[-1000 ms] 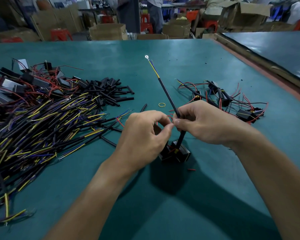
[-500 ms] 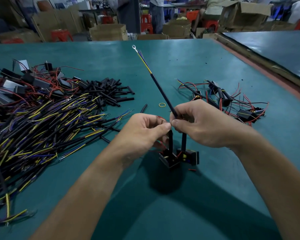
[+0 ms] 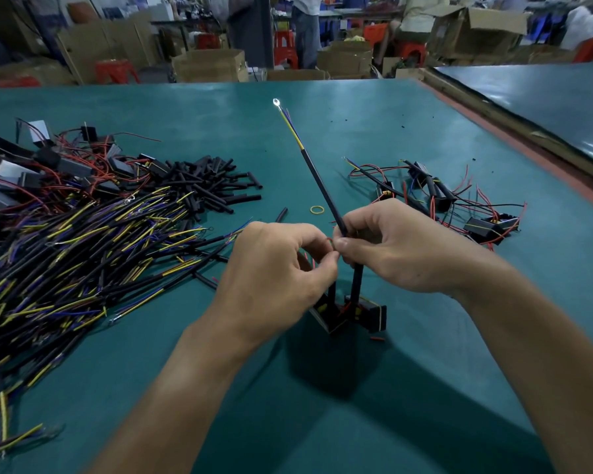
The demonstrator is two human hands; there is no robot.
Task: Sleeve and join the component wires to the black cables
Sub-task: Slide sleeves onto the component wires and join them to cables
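The black cable (image 3: 321,186) slanted up and away from the right hand (image 3: 401,248), whose thumb and curled fingers gripped its lower end. Its far tip showed yellow and blue leads and a bright ring terminal (image 3: 276,103). The left hand (image 3: 278,268) met the right fingertip to fingertip and pinched a thin red wire (image 3: 329,240) between thumb and forefinger. The joint itself was hidden between the fingertips.

Below the fingers, black sleeves (image 3: 357,282) ran down to two black components (image 3: 372,314) low over the green table (image 3: 356,422). Whether the components touched the table could not be told. Yellow marks on them were too small to read. A small red scrap (image 3: 377,338) lay just beside them.

Nearer than the fingers, the table showed only the hands' shadow. Just beyond the fingers lay a yellow rubber band (image 3: 317,209). To their left, a big pile of cables (image 3: 65,254) reached close to the left knuckles and was cut off by the frame edge. Beyond that pile lay a heap of loose sleeve pieces (image 3: 206,186). To the right of the fingers, near the right hand, lay a cluster of joined assemblies (image 3: 459,203). Past the cluster ran the table's reddish edge (image 3: 528,148). Cardboard boxes (image 3: 208,65) stood blurred beyond the far edge.
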